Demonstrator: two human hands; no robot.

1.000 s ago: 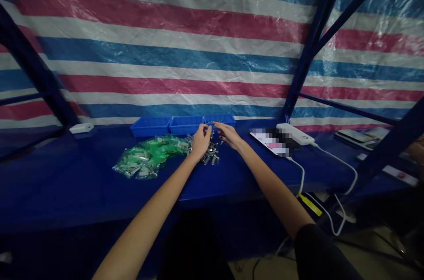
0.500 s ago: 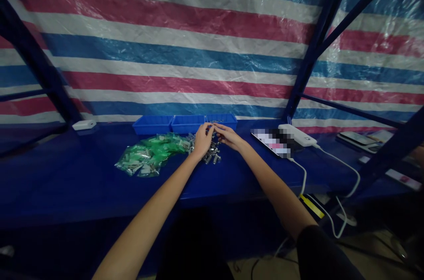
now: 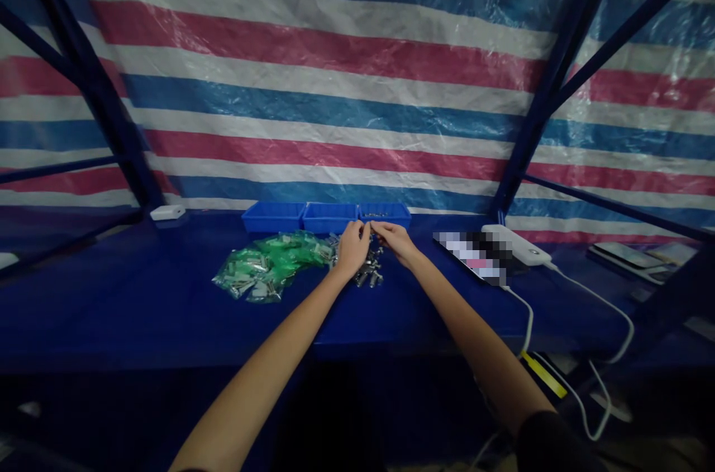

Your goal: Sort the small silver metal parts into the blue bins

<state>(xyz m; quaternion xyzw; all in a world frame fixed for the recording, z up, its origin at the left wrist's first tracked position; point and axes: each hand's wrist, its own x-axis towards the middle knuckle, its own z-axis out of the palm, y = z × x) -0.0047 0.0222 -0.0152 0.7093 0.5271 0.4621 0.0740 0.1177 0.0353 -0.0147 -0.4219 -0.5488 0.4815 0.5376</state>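
Note:
My left hand [image 3: 352,246] and my right hand [image 3: 394,240] meet at the fingertips above a pile of small metal parts [image 3: 369,275]. Both are closed in a pinch; whatever sits between the fingers is too small and too hidden to name. Just beyond the fingertips stands the right-hand blue bin [image 3: 399,216], with some small shiny pieces inside. To the left of my left hand, green-tinted clear plastic bags [image 3: 273,263] lie in a heap, with small metal and white pieces showing through.
Two more blue bins [image 3: 273,217] line the back of the blue table [image 3: 184,323]. On the right lie a tablet-like device [image 3: 472,257] and a white power bank [image 3: 517,245] with white cables. A small white box [image 3: 167,213] sits back left. Blue frame posts [image 3: 528,129] flank a striped sheet.
The whole view has shifted, so the table and bins appear a little farther right and lower. My hands stay pinched together over the metal parts.

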